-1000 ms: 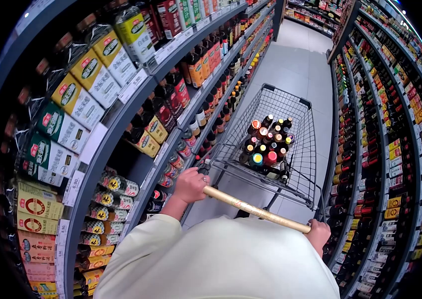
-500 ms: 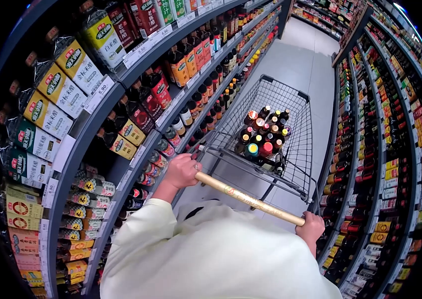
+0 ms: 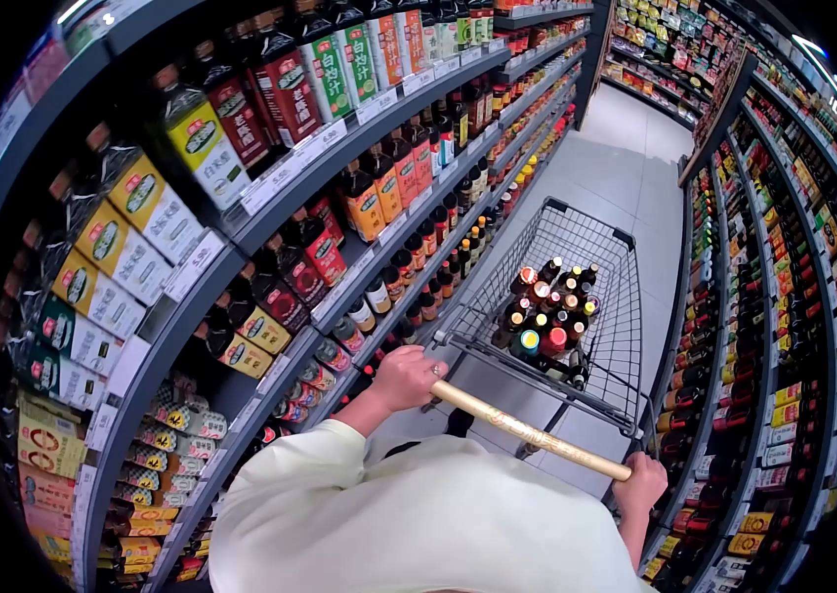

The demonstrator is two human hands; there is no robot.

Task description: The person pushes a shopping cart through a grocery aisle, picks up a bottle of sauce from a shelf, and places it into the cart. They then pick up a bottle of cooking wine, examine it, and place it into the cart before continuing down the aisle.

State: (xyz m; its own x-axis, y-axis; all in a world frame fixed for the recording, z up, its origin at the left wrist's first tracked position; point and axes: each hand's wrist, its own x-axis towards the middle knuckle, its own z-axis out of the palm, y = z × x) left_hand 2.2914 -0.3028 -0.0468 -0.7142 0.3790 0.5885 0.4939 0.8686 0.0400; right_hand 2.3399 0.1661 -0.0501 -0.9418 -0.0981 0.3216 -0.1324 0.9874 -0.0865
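Note:
My left hand (image 3: pixel 409 378) is wrapped round the left end of the shopping cart's tan handle bar (image 3: pixel 527 431). At the bar's right end, my right hand (image 3: pixel 642 481) grips it too, its fingers closed. Ahead of the bar stands the grey wire shopping cart (image 3: pixel 626 296). Several dark bottles (image 3: pixel 555 314) with caps of various colours stand grouped in its basket, near the handle side. A ring shows on a finger of my left hand. Pale sleeves cover both of my upper arms.
Shelves with boxed and bottled sauces (image 3: pixel 231 148) line the left side, close to my left arm. More bottle shelves (image 3: pixel 735 395) run along the right. Between them the grey tiled floor (image 3: pixel 596 168) leads to a packed display (image 3: pixel 666 59) at the far end.
The view has tilted upward and shifted left, so the cart, handle and both hands sit lower and further right. More of the left upper shelf shows. Both hands keep their hold.

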